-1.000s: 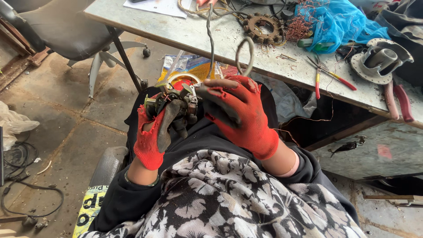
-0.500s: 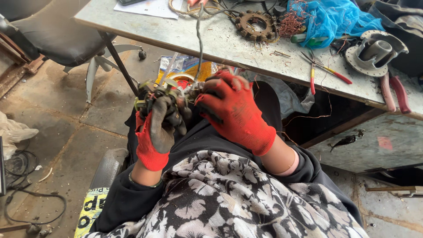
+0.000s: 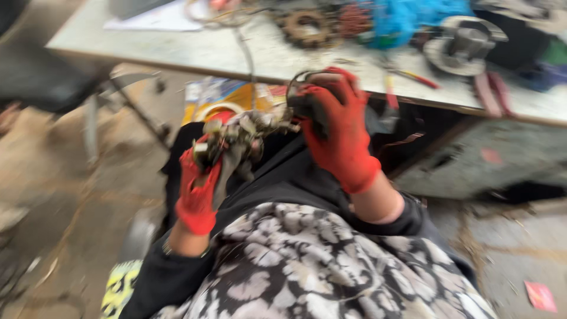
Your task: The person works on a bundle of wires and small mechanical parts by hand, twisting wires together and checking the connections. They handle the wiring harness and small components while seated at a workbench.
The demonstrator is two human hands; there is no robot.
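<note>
Blurred metal part (image 3: 242,139), fingers-hidden

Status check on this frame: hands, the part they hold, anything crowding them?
Left hand and right hand, both in red gloves, closed on a grimy metal assembly. Held over the lap, short of the workbench. Frame blurred; nothing visible between the hands.

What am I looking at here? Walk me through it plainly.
One view, from a camera worn on a person's head, looking down; it is blurred. The left hand and right hand, both in red gloves, hold a greasy metal part with wires over the lap. Beyond is a table. On it lie a rusty toothed ring, a blue bag, a round grey metal piece, pliers and paper. A chair stands on the left.
</note>
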